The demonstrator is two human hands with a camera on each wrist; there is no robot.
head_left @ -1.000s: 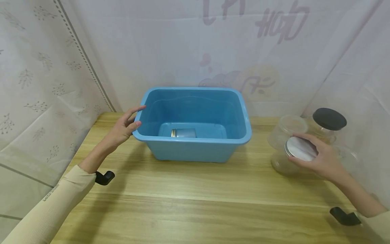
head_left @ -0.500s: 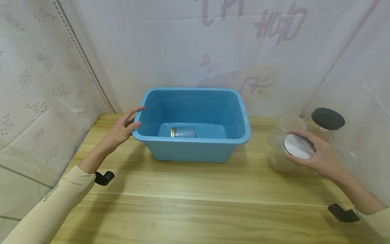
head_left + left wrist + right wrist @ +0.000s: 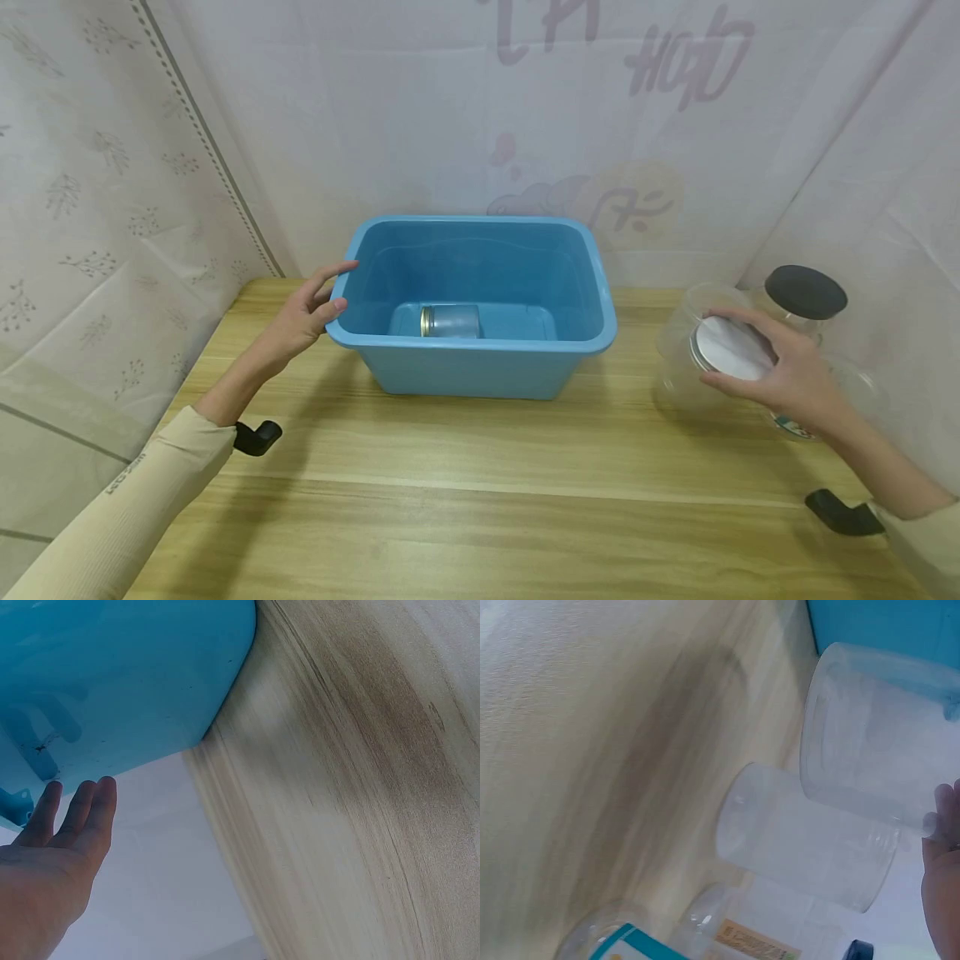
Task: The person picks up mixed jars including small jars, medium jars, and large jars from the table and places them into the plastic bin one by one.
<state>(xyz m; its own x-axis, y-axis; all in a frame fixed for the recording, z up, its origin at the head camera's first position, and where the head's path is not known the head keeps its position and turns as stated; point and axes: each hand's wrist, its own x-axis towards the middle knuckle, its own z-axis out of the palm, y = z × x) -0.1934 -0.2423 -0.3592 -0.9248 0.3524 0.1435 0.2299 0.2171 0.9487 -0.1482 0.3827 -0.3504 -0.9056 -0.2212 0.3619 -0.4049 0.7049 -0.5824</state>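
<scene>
My left hand (image 3: 302, 315) rests at the left rim of a blue plastic tub (image 3: 468, 371), thumb and index fingertip touching it. In the left wrist view, the other fingers (image 3: 99, 817) extend along the tub's outside. Inside the tub, a small clear jar (image 3: 453, 322) with a gold lid lies on its side. At the right, my right hand (image 3: 802, 379) grips a clear jar (image 3: 877, 739) by its silver-white lid (image 3: 733, 347). That jar is upright and raised off the table in the right wrist view.
Behind the held jar stand an open clear container (image 3: 802, 832) and a jar with a dark lid (image 3: 806, 292). Another clear jar (image 3: 862, 387) with a teal label is partly behind my right hand. Patterned cloth (image 3: 450, 125) hangs behind the wooden table (image 3: 450, 500).
My right hand has risen slightly and shifted a little left with the jar. The teal label behind it shows more. My left hand has stayed at the tub rim.
</scene>
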